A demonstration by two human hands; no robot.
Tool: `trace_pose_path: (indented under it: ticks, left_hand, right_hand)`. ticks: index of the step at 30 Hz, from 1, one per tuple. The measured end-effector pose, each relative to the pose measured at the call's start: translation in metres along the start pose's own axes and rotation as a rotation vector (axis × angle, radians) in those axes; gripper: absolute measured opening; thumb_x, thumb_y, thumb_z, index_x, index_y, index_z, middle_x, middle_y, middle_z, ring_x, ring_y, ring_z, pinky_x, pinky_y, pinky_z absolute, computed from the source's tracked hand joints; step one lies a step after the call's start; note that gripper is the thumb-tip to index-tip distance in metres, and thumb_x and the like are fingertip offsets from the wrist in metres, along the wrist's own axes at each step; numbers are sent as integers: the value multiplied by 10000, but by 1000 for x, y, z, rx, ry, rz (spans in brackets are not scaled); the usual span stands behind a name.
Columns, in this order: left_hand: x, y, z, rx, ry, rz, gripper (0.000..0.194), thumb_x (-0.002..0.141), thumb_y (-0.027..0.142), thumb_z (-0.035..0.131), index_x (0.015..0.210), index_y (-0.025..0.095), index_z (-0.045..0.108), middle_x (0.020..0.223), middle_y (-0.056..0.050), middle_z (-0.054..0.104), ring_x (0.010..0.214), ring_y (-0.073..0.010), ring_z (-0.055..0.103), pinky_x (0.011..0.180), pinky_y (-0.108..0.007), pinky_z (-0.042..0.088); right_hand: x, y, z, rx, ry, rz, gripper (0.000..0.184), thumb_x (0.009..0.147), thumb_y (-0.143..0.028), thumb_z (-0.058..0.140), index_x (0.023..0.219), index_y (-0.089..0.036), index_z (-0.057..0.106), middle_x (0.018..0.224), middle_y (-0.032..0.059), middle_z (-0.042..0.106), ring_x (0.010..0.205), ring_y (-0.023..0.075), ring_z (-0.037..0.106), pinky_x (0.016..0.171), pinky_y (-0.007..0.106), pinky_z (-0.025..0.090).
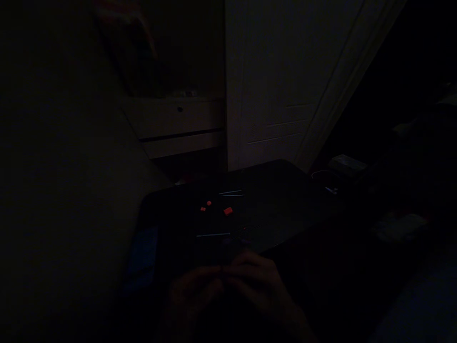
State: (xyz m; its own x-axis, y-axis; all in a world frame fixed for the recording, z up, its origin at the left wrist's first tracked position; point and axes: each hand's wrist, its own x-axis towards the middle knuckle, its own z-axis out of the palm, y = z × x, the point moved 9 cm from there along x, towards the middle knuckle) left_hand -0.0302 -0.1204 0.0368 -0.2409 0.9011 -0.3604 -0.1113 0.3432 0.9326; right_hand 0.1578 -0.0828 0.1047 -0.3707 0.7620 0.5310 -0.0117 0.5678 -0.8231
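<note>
The scene is very dark. My left hand (196, 288) and my right hand (255, 276) meet at the near edge of a dark table (271, 200). Both are closed in a pinch, fingertips almost touching. Whatever sits between them is too small and dark to make out. Beyond the hands, a thin pale rod (213, 235) lies flat. Farther back are a red block (228, 211) and two small red pieces, one (209, 203) just behind the other (203, 209). Two more thin rods (231, 193) lie side by side behind them.
A bluish flat item (143, 250) lies at the table's left side. Behind the table stand a pale door panel (267, 85) and a drawer unit (182, 119). To the right, a pale box (348, 164) and a small light object (331, 190) show dimly.
</note>
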Motion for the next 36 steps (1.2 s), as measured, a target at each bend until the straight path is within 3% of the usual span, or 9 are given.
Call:
trace_pose_path:
  ticks: [3,8,12,18,22,25,28,32,36]
  left_hand:
    - [2,4,-2,87,13,72,290,631,470,931,808,242,903,895,-73,890,851,-288,828,818,-331,671]
    - [-3,12,0,171,-1,120,268,713,483,875,810,234,897,811,-61,864,776,-258,799,753,-301,642]
    - [-3,4,1,116,-5,70,268,705,459,893,821,217,878,746,-47,832,721,-239,766,694,-297,618]
    - [0,-8,3,1,-18,8,274,675,404,893,849,195,859,731,-54,819,702,-233,738,685,-321,605]
    - [-8,-1,-3,3,92,-70,275,552,377,895,760,210,830,684,-27,793,661,-218,715,641,-311,586]
    - [-15,4,1,-18,66,-113,249,504,333,882,709,213,809,656,-19,776,642,-206,696,646,-316,582]
    - [-15,-5,-1,-30,45,-154,280,486,301,893,734,214,797,641,-12,770,620,-214,704,643,-336,588]
    - [-8,-19,-8,-14,28,-90,282,562,294,911,813,216,806,748,-18,806,704,-229,742,677,-334,595]
    - [-7,-31,-6,2,-39,-151,289,569,267,918,825,211,796,693,-2,778,664,-219,724,666,-333,583]
  right_hand:
    - [-1,3,2,0,-5,8,207,1027,-246,800,1220,-280,864,1041,44,845,910,178,813,833,257,651]
    - [-1,0,1,-2,-6,-18,180,1040,-253,785,1204,-264,859,1055,43,852,912,171,811,833,244,649]
    - [2,-10,5,-62,-59,-68,139,1082,-266,725,1129,-216,846,1013,55,841,909,176,795,850,258,638]
    - [0,-20,0,-110,44,-136,161,1116,-275,669,1136,-218,817,1014,60,830,934,183,790,857,270,631]
    - [0,-16,3,-66,-51,-67,188,1104,-320,691,1126,-225,852,983,53,824,892,166,784,809,245,623]
    - [-1,-13,3,-42,-118,-20,255,1104,-368,683,1058,-207,874,976,66,825,894,168,786,799,244,622]
    - [-3,-10,5,-30,-166,17,272,1094,-399,690,1085,-206,881,1025,83,818,939,181,783,808,257,621]
    - [-4,-13,5,-23,-167,22,299,1108,-403,666,1036,-208,880,999,76,802,929,179,766,816,274,607]
    - [-2,-17,6,-30,-140,-17,273,1117,-367,658,1017,-213,861,969,62,794,900,174,755,800,275,599]
